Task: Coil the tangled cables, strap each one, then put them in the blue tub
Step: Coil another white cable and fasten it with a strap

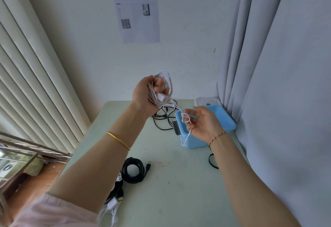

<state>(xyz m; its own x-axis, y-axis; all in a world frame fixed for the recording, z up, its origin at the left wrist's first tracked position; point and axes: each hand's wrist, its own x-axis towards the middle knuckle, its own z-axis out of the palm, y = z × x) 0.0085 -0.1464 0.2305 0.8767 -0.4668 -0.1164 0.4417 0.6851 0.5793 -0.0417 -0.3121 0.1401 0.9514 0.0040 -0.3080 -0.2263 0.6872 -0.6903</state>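
Note:
My left hand (145, 94) is raised above the table and grips a coil of white cable (167, 80), with a white plug under the thumb. A loose end of that cable runs down to my right hand (202, 122), whose fingers pinch it and have it looped around a fingertip; the tail hangs below the palm. Behind the right hand stands the blue tub (225, 119). A tangle of black cables (163, 117) lies on the table behind my left wrist. A coiled black cable (135, 170) lies near the front.
A pale green table (170, 191) stands in a corner between blinds on the left and a curtain on the right. A white lid (206, 101) lies behind the tub. A black strap loop (212, 161) lies by my right forearm. More white and black cables (114, 203) sit front left.

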